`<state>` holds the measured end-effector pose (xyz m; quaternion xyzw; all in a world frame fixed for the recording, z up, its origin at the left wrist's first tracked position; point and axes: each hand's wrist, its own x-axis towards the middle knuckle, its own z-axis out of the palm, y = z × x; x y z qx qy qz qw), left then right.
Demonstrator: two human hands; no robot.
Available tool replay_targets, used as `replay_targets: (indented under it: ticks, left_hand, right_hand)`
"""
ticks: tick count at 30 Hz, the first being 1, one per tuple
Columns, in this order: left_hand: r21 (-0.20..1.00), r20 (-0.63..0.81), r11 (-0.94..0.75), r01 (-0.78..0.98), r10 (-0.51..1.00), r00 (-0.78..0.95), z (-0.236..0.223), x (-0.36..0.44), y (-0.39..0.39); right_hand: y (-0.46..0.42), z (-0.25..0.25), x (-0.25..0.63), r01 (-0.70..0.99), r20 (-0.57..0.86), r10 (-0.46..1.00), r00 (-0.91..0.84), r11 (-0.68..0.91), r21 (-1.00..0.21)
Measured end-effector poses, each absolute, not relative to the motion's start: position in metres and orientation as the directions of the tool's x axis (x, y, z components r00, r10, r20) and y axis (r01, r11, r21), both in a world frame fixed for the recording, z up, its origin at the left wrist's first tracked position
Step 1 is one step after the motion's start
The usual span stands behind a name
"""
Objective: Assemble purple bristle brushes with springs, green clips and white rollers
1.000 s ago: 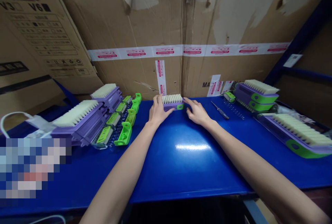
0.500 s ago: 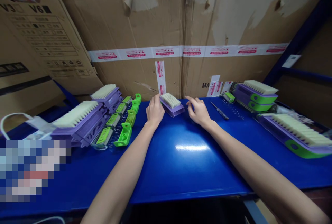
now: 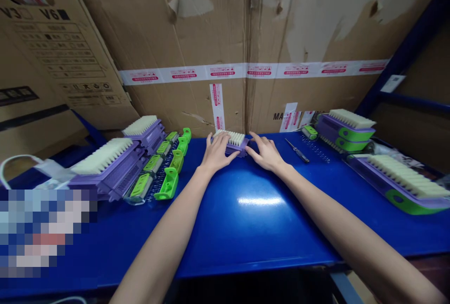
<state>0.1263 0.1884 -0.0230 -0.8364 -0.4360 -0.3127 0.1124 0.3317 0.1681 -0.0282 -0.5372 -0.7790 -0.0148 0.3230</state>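
A purple brush with cream bristles lies across the far middle of the blue table, bristles up. My left hand wraps round its left part, fingers over the bristles and thumb along the near side. At the brush's right end, my right hand has its thumb and forefinger spread; the thumb tip comes up against the purple body or very close to it. I cannot tell whether it touches. My left fingers cover some of the bristles.
Left are purple brush bodies, green labelled blocks, springs and bright green brackets. A screwdriver, more springs and purple-green brushes lie right. Cardboard stands behind.
My left hand has shifted from the brush's left end onto its top and near side. The brush has turned to lie more crosswise, and my right hand is closer to its right end.
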Motion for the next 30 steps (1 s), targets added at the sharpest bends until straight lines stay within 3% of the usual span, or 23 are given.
replay_targets:
  ticks: [3,8,12,16,21,26,30]
  left_hand:
    - [0.023,0.615,-0.570,0.822,0.656,0.438,-0.020,0.129,0.187]
    - [-0.081,0.599,-0.520,0.851,0.657,0.458,-0.016,0.130,0.185]
    - [-0.101,0.598,-0.516,0.851,0.652,0.466,-0.017,0.130,0.184]
    - [-0.136,0.614,-0.519,0.844,0.625,0.483,-0.019,0.130,0.185]
    - [-0.172,0.643,-0.539,0.825,0.573,0.508,-0.022,0.129,0.187]
    - [-0.145,0.660,-0.569,0.809,0.554,0.508,-0.025,0.129,0.190]
    - [-0.129,0.661,-0.581,0.804,0.554,0.506,-0.026,0.128,0.191]
  right_hand:
    - [0.169,-0.026,0.334,0.848,0.532,0.827,-0.182,0.406,-0.340]
    - [0.173,-0.014,0.348,0.853,0.678,0.734,-0.047,0.383,-0.355]
    - [0.180,-0.002,0.369,0.888,0.710,0.696,0.109,0.252,-0.383]
    - [0.187,0.010,0.395,0.924,0.620,0.731,0.287,-0.042,-0.379]
    - [0.188,0.023,0.431,0.930,0.433,0.823,0.367,-0.327,-0.167]
    - [0.187,0.028,0.459,0.895,0.235,0.864,0.445,-0.432,-0.107]
    - [0.191,0.022,0.470,0.891,0.235,0.860,0.453,-0.443,-0.098]
